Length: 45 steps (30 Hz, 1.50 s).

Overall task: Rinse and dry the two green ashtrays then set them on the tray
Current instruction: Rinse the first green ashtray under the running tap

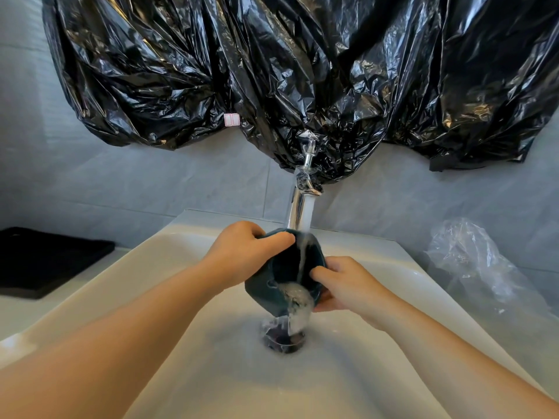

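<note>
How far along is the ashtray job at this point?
Nothing finished: no ashtray shows on the black tray. In hand: left hand and right hand hold one green ashtray under the running faucet. Left: drying it, the unseen second ashtray, traying both.

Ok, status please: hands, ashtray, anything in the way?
Green ashtray gripped by left hand and right hand, tilted under running tap. Water pours out into sink. Second ashtray not in view. No obstruction seen.

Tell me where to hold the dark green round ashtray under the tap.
Grip the dark green ashtray by its rim from opposite sides, as the left hand does at the top and the right hand at the lower right. It is tilted, its bowl open to the running water, which spills over the low edge: keep that edge free.
</note>
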### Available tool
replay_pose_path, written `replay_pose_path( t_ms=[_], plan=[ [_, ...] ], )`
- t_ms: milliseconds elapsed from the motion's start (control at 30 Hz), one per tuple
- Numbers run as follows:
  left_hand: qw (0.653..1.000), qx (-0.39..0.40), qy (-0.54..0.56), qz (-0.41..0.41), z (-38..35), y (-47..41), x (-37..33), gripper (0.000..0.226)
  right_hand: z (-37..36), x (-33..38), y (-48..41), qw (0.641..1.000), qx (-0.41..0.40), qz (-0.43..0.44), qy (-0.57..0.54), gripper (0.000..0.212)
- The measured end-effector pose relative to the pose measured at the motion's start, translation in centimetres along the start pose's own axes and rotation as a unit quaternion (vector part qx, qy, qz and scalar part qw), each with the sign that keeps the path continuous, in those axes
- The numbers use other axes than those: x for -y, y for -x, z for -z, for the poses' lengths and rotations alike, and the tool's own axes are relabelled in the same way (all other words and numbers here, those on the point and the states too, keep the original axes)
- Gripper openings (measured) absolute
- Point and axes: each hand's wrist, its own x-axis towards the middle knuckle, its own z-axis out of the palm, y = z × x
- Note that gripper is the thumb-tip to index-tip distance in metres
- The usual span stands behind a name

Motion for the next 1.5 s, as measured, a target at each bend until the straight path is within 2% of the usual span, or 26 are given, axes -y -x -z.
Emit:
replay_pose_path(
  t_ms=[167, 267, 333, 467, 567, 600, 667, 767, 833, 933, 1033, 1100, 1167, 1300, 1400, 1500],
  plan=[
    [0.996, 0.058, 0.061, 0.040, 0.8, -0.1, -0.7, 0.053, -0.4, -0.7, -0.3, 0.990, 0.015, -0.076, -0.118, 0.024],
    [0.993, 0.097, 0.040, 0.055, 0.7, 0.2, -0.5, 0.047, -0.5, -0.5, -0.3, 0.971, 0.004, -0.113, -0.212, 0.023],
    [0.994, 0.086, 0.040, 0.053, 0.3, 0.2, -0.3, 0.038, -0.5, -0.3, -0.2, 0.964, 0.001, -0.125, -0.233, 0.025],
    [0.996, 0.030, 0.068, 0.045, 0.4, 0.0, -0.1, 0.036, -0.5, 0.0, 0.3, 0.975, 0.082, -0.155, -0.137, 0.032],
    [0.999, -0.005, 0.026, 0.037, 0.6, 0.0, 0.1, 0.058, -0.2, 0.2, 0.4, 0.982, 0.084, -0.118, -0.118, 0.031],
    [0.999, -0.005, 0.033, 0.042, 0.6, 0.1, 0.1, 0.062, -0.1, 0.3, 0.4, 0.985, 0.073, -0.094, -0.122, 0.027],
    [0.997, 0.016, 0.051, 0.054, 0.6, 0.2, 0.0, 0.055, 0.1, 0.3, 0.3, 0.988, 0.060, -0.067, -0.122, 0.023],
    [0.991, 0.050, 0.091, 0.088, 0.7, 0.2, -0.4, 0.040, 0.0, 0.2, 0.4, 0.988, 0.072, -0.072, -0.117, 0.027],
    [0.991, 0.058, 0.068, 0.096, 0.7, 0.0, -0.2, 0.042, -0.3, 0.2, 0.4, 0.992, 0.057, -0.072, -0.092, 0.033],
    [0.996, 0.017, -0.090, 0.008, 0.6, -0.3, 0.3, 0.045, -0.2, 0.4, 0.3, 0.994, 0.001, -0.080, -0.072, 0.036],
    [0.995, -0.029, -0.069, -0.071, 1.3, 0.0, -0.3, 0.036, 0.3, 0.5, 0.2, 0.990, -0.048, -0.093, -0.096, 0.035],
    [0.993, -0.001, -0.049, -0.110, 1.6, 0.4, -0.7, 0.025, 0.6, 0.3, -0.1, 0.991, -0.083, -0.080, -0.067, 0.038],
    [0.986, 0.064, -0.080, -0.133, 1.4, 0.9, -1.0, 0.017, 0.6, 0.1, -0.3, 0.990, -0.115, -0.068, -0.039, 0.038],
    [0.968, 0.130, -0.155, -0.147, 0.3, 1.3, -0.9, 0.018, 0.7, 0.2, -0.3, 0.986, -0.159, -0.051, 0.010, 0.035],
    [0.966, 0.140, -0.162, -0.142, -0.2, 1.4, -1.0, 0.015, 0.5, 0.3, -0.2, 0.986, -0.154, -0.044, 0.034, 0.036],
    [0.967, 0.164, -0.137, -0.138, -0.4, 1.5, -1.1, 0.013, 0.2, 0.5, -0.1, 0.989, -0.131, -0.069, 0.011, 0.038]
  ],
)
